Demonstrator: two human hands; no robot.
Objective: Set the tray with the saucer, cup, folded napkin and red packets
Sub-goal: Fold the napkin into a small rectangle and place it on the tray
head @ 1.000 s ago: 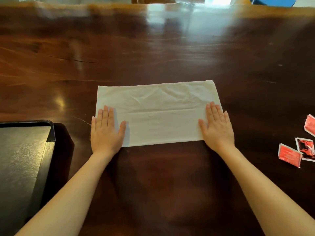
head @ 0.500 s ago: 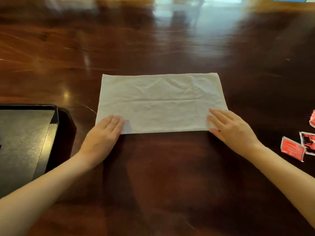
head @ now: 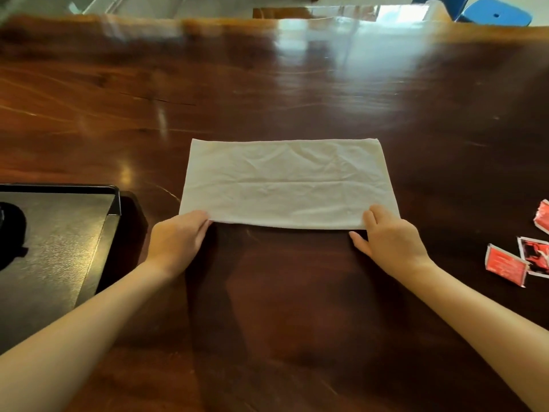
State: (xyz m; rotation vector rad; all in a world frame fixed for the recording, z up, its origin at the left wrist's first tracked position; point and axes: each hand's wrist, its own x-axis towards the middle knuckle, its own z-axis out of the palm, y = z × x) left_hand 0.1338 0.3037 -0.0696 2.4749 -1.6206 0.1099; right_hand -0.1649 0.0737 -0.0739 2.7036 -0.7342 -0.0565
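A white napkin (head: 285, 182), folded into a wide rectangle, lies flat on the dark wooden table (head: 297, 307). My left hand (head: 178, 242) grips its near left corner with curled fingers that hide the corner. At the near right corner, my right hand (head: 386, 239) has its fingers over the cloth and its thumb at the edge. The black tray (head: 113, 200) sits at the left. Three red packets (head: 505, 264) lie at the right edge.
A dark rounded object (head: 12, 230) sits on the tray at the frame's left edge, cut off. A blue stool (head: 496, 13) stands beyond the table's far edge. Bare glossy wood stretches behind the napkin.
Both hands slid back from lying flat on the napkin to its near corners, and their fingers have curled onto the near edge. The napkin stays flat.
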